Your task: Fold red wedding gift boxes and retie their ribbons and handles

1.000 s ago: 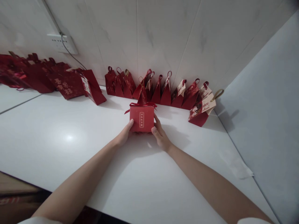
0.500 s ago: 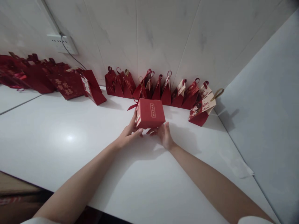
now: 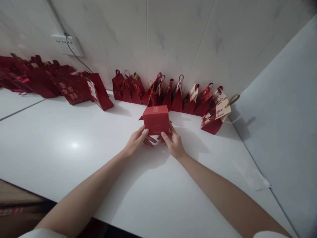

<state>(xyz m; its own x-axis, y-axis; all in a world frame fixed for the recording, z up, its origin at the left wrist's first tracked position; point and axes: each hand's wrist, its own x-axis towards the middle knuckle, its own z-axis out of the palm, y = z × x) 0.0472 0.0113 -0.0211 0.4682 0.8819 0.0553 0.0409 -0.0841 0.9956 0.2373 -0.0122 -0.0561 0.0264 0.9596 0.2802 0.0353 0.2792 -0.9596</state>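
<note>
A red gift box (image 3: 156,123) with small pale print is held between my two hands, above the white tabletop. My left hand (image 3: 138,138) grips its lower left corner, thumb on the near face and fingers beneath. At the lower right corner my right hand (image 3: 173,140) holds it the same way, its thumb on the near face and some fingers hidden behind. Bits of red ribbon stick out on both sides of the box. Just behind it stands a row of small red peaked gift boxes (image 3: 177,97) with ribbon loops.
Larger red gift bags (image 3: 70,87) stand at the left along the tiled wall, below a power strip (image 3: 67,45) with a cable. A cream and red gift box (image 3: 215,117) stands at the row's right end. Pale paper (image 3: 257,180) lies near the right panel (image 3: 284,115).
The red gift box has been turned so a different face points toward me. My right hand has closed onto its right side, where before its thumb stood apart.
</note>
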